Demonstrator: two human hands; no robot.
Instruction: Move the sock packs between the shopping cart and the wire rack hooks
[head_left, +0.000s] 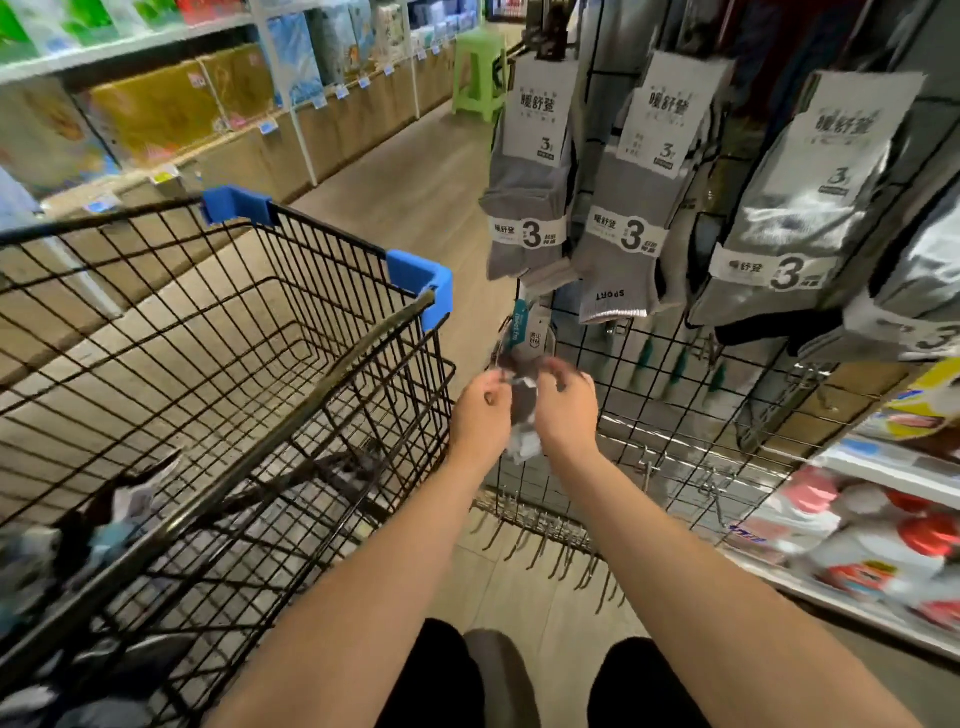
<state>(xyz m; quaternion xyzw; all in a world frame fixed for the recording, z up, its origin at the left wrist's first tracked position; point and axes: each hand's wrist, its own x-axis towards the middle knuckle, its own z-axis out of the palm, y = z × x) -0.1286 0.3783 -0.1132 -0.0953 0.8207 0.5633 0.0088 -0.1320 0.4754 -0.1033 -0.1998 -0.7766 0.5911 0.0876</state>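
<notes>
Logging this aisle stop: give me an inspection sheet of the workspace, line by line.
Surface: wood-look floor; no table.
Job's things: a blurred dark sock pack in clear wrap, at a black wire grid rack.
Clutter: grey three-pair sock packs hang above; bare hooks below; black wire cart with blue corners, blurred packs at its near end.
Hands: left hand and right hand both pinch the sock pack.
Cables: nothing seen.
Surroundings: shelves of boxed goods left, green stool down the aisle, shelf of bottles right.
</notes>
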